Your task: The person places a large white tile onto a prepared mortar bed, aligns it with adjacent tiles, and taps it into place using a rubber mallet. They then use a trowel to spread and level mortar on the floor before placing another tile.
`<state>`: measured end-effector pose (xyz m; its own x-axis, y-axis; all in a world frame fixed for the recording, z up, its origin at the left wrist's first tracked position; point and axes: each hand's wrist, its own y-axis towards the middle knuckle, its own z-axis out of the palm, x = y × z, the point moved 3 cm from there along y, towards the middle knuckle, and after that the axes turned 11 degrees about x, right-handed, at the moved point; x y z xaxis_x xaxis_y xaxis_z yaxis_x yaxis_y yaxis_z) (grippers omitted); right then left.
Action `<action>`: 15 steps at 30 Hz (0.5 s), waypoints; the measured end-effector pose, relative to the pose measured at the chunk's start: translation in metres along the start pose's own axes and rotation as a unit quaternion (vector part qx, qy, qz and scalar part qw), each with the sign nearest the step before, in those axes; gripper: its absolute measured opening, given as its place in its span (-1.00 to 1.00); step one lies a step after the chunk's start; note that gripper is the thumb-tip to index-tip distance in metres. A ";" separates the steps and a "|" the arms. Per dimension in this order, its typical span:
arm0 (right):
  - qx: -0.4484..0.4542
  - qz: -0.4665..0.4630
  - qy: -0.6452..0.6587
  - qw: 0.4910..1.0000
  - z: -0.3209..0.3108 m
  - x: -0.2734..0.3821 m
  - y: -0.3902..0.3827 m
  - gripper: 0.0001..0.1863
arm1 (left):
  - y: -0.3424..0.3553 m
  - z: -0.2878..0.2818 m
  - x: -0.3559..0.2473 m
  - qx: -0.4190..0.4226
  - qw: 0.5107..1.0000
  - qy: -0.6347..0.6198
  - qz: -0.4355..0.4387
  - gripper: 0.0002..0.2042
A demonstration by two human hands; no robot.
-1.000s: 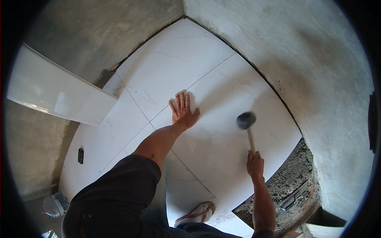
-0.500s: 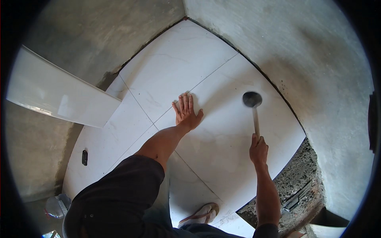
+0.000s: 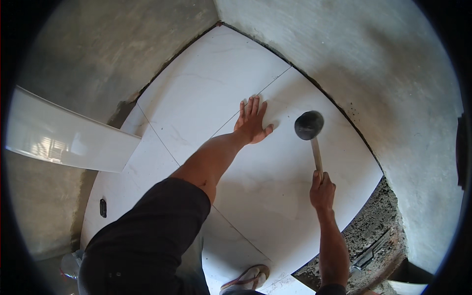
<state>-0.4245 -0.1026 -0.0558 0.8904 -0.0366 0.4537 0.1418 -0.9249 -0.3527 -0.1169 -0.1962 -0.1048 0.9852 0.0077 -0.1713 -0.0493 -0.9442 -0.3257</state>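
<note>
My left hand [image 3: 252, 121] lies on the white floor tiles with its fingers spread, right at the joint between two of them. In my right hand [image 3: 322, 191] is the wooden handle of a rubber mallet [image 3: 309, 125], gripped near its lower end. The mallet's black head is over the large white tile [image 3: 275, 172] on the right; whether it touches the surface I cannot tell. Thin dark joints run between the tiles, which have faint grey veins.
Grey plastered walls [image 3: 354, 59] meet at the far corner. A glossy white tile [image 3: 69, 132] leans at the left. A small black object [image 3: 103, 208] lies on the left tiles. Rough mortar [image 3: 371, 211] is exposed at lower right, with a dark tool [image 3: 368, 253] on it. My sandalled foot [image 3: 248, 278] stands below.
My left hand has slid up and to the right along the tile joint. The mallet head, blurred before, is slightly left of where it was and looks larger. The view has shifted a little.
</note>
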 end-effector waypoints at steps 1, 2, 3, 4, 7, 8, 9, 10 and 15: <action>-0.010 -0.021 0.018 1.000 -0.002 -0.001 -0.001 -0.57 | -0.001 0.001 0.001 0.011 1.000 0.005 -0.005 -0.19; 0.013 -0.023 0.039 0.999 0.000 0.000 -0.001 -0.56 | -0.001 0.000 0.002 0.011 1.000 0.005 -0.001 -0.19; 0.012 -0.019 -0.036 0.999 -0.003 -0.003 -0.002 -0.56 | -0.002 0.000 0.002 0.012 1.000 0.007 -0.004 -0.19; 0.013 -0.005 -0.024 1.000 -0.002 -0.004 -0.001 -0.56 | -0.001 0.000 0.002 0.023 1.000 -0.002 -0.002 -0.19; 0.000 -0.037 0.069 0.997 -0.007 -0.009 -0.007 -0.55 | -0.001 0.000 0.000 0.010 1.000 0.017 -0.004 -0.19; -0.004 -0.012 0.026 1.000 -0.008 -0.012 -0.009 -0.54 | 0.000 0.000 0.000 0.015 1.000 0.014 -0.004 -0.18; 0.008 -0.021 0.000 1.000 -0.009 -0.013 -0.010 -0.53 | -0.001 0.001 -0.001 0.017 1.000 0.014 -0.004 -0.18; 0.021 -0.004 -0.040 0.999 -0.010 -0.016 -0.014 -0.52 | -0.003 0.001 -0.001 0.001 1.000 0.015 -0.008 -0.18; 0.003 -0.047 0.101 0.994 -0.013 -0.021 -0.029 -0.53 | 0.006 0.000 0.002 0.028 0.999 0.032 -0.003 -0.16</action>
<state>-0.4529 -0.0800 -0.0442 0.7678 -0.0262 0.6401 0.2230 -0.9258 -0.3054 -0.1152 -0.2022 -0.1071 0.9938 -0.0094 -0.1109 -0.0510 -0.9241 -0.3787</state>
